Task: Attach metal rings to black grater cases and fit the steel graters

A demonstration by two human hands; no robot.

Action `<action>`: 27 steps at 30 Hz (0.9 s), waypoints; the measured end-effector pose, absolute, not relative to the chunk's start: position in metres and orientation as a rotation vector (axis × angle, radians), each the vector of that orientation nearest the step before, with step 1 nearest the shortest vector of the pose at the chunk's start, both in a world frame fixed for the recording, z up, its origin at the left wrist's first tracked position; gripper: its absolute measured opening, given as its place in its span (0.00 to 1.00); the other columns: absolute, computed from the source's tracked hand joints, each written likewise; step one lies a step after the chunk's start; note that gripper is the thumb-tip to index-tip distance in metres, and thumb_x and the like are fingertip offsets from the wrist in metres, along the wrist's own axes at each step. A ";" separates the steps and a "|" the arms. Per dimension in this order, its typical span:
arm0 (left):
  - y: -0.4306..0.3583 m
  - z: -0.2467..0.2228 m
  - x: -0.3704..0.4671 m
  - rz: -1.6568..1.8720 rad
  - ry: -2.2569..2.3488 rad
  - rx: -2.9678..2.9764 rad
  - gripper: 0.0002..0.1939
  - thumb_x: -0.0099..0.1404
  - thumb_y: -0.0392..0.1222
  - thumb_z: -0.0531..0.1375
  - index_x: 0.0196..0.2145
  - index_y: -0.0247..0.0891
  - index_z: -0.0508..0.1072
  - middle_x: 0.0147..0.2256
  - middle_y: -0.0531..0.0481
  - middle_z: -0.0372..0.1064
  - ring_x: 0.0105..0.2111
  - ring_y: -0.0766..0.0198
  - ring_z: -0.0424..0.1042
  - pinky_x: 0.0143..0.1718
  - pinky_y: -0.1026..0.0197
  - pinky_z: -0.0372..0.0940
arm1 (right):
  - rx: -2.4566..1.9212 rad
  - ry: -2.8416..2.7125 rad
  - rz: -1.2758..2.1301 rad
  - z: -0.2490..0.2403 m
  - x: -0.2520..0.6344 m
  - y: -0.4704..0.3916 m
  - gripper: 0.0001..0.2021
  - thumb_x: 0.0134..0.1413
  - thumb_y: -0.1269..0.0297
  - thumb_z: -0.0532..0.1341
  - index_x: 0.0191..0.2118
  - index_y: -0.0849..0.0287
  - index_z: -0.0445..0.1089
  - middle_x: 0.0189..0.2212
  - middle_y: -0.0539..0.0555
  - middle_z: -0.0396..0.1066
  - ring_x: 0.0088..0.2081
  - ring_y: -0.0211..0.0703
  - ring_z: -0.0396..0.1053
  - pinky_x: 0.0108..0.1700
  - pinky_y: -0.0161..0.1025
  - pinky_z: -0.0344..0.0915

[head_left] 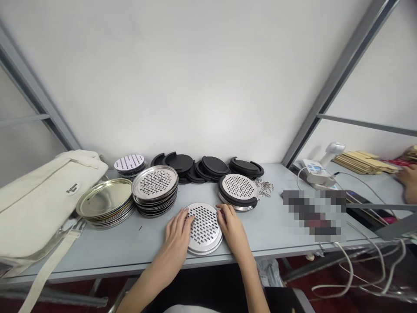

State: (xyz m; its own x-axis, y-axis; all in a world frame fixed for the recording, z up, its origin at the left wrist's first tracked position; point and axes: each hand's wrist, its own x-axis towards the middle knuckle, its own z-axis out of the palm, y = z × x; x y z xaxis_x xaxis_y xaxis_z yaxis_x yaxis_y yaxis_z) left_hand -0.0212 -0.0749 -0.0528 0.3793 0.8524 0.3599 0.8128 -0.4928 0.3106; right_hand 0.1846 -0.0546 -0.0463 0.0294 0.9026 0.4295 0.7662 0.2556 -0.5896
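Observation:
A round silver plate with slots (202, 226) lies on another round metal piece near the table's front edge. My left hand (179, 228) rests at its left rim, fingers touching the edge. At the right rim lies my right hand (230, 224), fingertips against the edge. Whether the fingers grip the plate is hard to tell. Behind and to the right sits a perforated disc (239, 187) with a black curved piece on it. A stack of perforated metal plates (155, 182) stands at the left, beside a stack of gold-toned lids (106, 198).
Black round parts (211, 167) line the wall side of the grey table (260, 237). Small metal hooks (265, 186) lie at right. A cream bag (42, 204) occupies the left end. Cables, wooden pieces (363, 162) and another person's hand (408, 178) are at far right.

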 end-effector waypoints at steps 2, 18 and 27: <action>-0.075 -0.059 -0.019 0.711 1.541 2.629 0.33 0.58 0.22 0.44 0.61 0.36 0.56 0.63 0.38 0.50 0.64 0.51 0.46 0.59 0.41 0.49 | -1.542 -1.763 0.210 -0.047 0.185 -0.054 0.11 0.64 0.63 0.47 0.44 0.56 0.65 0.40 0.58 0.69 0.38 0.46 0.71 0.39 0.41 0.68; -0.077 -0.036 -0.019 0.556 1.483 2.680 0.48 0.52 0.16 0.42 0.65 0.55 0.48 0.64 0.46 0.47 0.65 0.51 0.44 0.59 0.41 0.50 | -1.529 -1.560 0.206 -0.048 0.183 -0.062 0.10 0.65 0.61 0.48 0.42 0.57 0.63 0.35 0.56 0.67 0.35 0.46 0.68 0.38 0.42 0.64; -0.072 -0.041 -0.021 0.603 1.449 2.687 0.42 0.58 0.17 0.45 0.59 0.60 0.61 0.65 0.50 0.45 0.65 0.49 0.42 0.59 0.40 0.50 | -1.499 -1.755 0.258 -0.047 0.185 -0.060 0.11 0.63 0.59 0.53 0.47 0.56 0.63 0.41 0.57 0.67 0.41 0.48 0.67 0.43 0.45 0.65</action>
State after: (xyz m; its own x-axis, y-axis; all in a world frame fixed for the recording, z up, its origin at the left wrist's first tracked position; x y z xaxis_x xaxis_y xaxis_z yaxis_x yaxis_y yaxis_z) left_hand -0.0210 -0.0721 -0.0405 0.4913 0.8096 0.3211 0.7983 -0.5660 0.2057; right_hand 0.1854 -0.0602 -0.0473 0.0180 0.9019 0.4316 0.7399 0.2783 -0.6125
